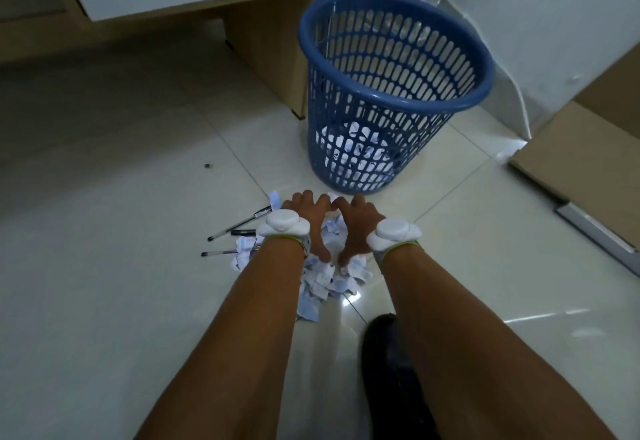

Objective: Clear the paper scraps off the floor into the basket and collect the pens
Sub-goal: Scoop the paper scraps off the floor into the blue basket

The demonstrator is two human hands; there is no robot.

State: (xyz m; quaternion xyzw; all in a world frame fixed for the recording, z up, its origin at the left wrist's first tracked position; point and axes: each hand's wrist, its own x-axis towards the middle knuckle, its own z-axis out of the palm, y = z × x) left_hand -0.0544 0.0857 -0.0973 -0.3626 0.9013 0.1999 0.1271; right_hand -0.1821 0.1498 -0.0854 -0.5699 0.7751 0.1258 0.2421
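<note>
A pile of white and pale-blue paper scraps [320, 285] lies on the tiled floor in front of me. My left hand [310, 223] and my right hand [355, 228] rest palm-down on top of the pile, side by side, fingers spread and cupped around the scraps. A blue slotted plastic basket [391, 93] stands upright just beyond my hands, with some paper scraps visible through its lower wall. Three pens [239, 223] lie on the floor to the left of my left wrist, partly tucked under scraps.
A wooden desk leg [270, 48] stands left of the basket. A cardboard box [588, 149] sits at the right, with a metal strip beside it. A dark shoe [391, 370] is under my right forearm. A tiny dark object [207, 165] lies on the floor at left.
</note>
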